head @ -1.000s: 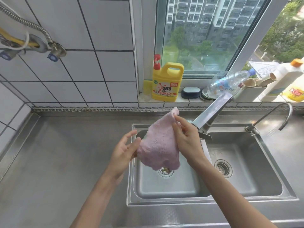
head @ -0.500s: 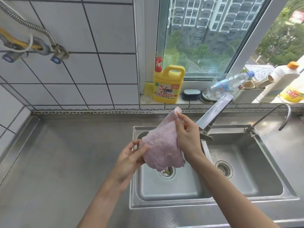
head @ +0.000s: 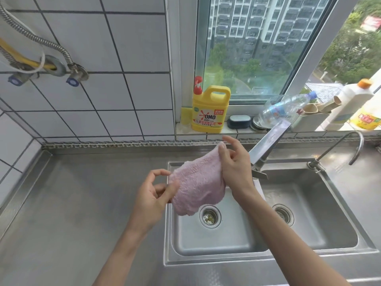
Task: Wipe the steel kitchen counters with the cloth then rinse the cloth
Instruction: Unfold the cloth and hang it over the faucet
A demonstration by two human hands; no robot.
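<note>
Two hands hold the pink cloth (head: 198,186) above the left basin (head: 216,240) of the steel sink: we see the right hand (head: 235,168) pinching its top corner, the left hand (head: 153,195) pinching its left edge between thumb and fingers. Both basins hold only their drain strainers, the right basin (head: 321,219) beside it. On the sill we note a yellow detergent jug (head: 209,112), a clear bottle (head: 286,108) lying tilted, contents unclear, and a white bottle (head: 350,100).

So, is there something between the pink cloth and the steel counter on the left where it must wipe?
Nothing visible. The pink cloth hangs over the left sink basin, held by the right hand and left hand; the steel counter beside it shows bare.
</note>
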